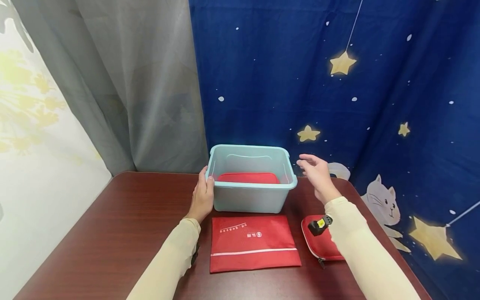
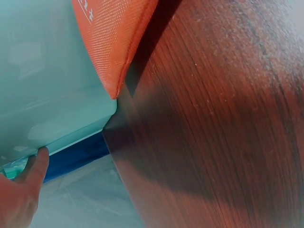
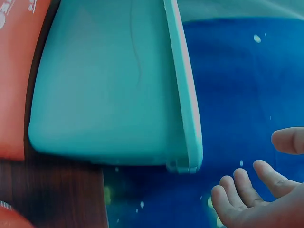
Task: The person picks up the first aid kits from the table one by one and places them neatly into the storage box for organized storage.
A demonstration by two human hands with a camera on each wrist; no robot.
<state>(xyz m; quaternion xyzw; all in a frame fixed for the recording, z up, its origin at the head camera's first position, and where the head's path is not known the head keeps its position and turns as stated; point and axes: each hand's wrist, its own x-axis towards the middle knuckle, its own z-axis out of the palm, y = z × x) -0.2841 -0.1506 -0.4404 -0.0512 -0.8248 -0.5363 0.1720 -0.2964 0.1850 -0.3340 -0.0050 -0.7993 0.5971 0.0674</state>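
A light-blue plastic bin (image 1: 250,200) stands near the table's back edge with a red item (image 1: 249,178) inside it. My left hand (image 1: 203,193) holds the bin's left side at the rim; the left wrist view has part of that hand (image 2: 28,190) against the wall. To the right of the bin, my right hand (image 1: 316,175) is raised, fingers apart from the rim and nothing in them. In the right wrist view the fingers of that hand (image 3: 266,194) are spread beside the bin (image 3: 109,95).
A flat red fabric bag (image 1: 255,243) with white print and a white stripe lies in front of the bin. To its right is a red zip case (image 1: 324,243), partly hidden by the right forearm. Curtains (image 1: 262,75) hang behind the brown wooden table (image 1: 123,233).
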